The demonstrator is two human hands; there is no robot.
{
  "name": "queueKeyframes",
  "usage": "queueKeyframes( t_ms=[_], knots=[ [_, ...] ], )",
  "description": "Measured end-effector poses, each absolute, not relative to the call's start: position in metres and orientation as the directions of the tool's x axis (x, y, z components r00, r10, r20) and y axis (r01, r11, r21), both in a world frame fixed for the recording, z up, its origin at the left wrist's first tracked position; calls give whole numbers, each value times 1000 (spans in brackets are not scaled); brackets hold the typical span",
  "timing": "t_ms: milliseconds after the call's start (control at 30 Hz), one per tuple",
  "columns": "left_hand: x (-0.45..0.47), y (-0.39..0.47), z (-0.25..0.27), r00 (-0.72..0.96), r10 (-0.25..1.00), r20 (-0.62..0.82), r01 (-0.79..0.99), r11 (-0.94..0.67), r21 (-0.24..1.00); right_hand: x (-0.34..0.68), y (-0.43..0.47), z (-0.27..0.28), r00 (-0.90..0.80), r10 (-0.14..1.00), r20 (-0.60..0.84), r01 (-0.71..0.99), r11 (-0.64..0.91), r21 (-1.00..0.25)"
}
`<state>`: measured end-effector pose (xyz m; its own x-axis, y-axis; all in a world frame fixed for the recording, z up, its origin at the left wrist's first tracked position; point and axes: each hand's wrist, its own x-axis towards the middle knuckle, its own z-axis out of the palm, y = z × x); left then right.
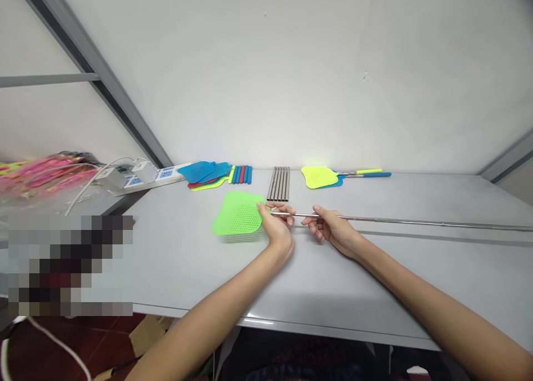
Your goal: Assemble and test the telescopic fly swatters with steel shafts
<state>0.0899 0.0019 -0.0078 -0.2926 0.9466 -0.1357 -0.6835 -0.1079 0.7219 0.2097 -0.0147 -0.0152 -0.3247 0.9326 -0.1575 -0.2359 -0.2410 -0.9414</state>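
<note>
A green fly swatter head (240,213) with a perforated face is joined to a long extended metal rod (400,221) above the table. My left hand (278,220) is closed on the swatter where its head meets the rod, thumb against the green plastic. A little to the right, my right hand (331,225) pinches the thin rod between thumb and fingers. The rod runs rightward out of view. Just beyond my left hand lie several metal tubes (278,184) side by side.
Blue, red and yellow swatter heads (202,173) and several coloured handle grips (241,174) lie at the back left. Swatters with a yellow head (318,176) and blue parts lie back right. A power strip (162,175) with plugs and cables sits at the left edge.
</note>
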Motion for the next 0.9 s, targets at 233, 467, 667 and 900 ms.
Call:
queueKeyframes(
  t_ms=[233, 467, 667, 900],
  knots=[
    [88, 6, -3, -181, 962, -206, -728, 10, 686, 212, -16, -13, -359, 924, -135, -260, -238, -936],
    [81, 9, 8, -69, 973, -219, -773, 86, 628, 214, -19, -8, -373, 916, -149, -290, -268, -919],
    [72, 13, 14, -4, 970, -243, -830, 133, 542, 224, -13, -8, -89, 990, -105, -331, -129, -935],
    [64, 19, 18, -141, 930, -339, -843, 67, 533, 234, -7, -8, -13, 994, -111, -412, -106, -905]
  ],
)
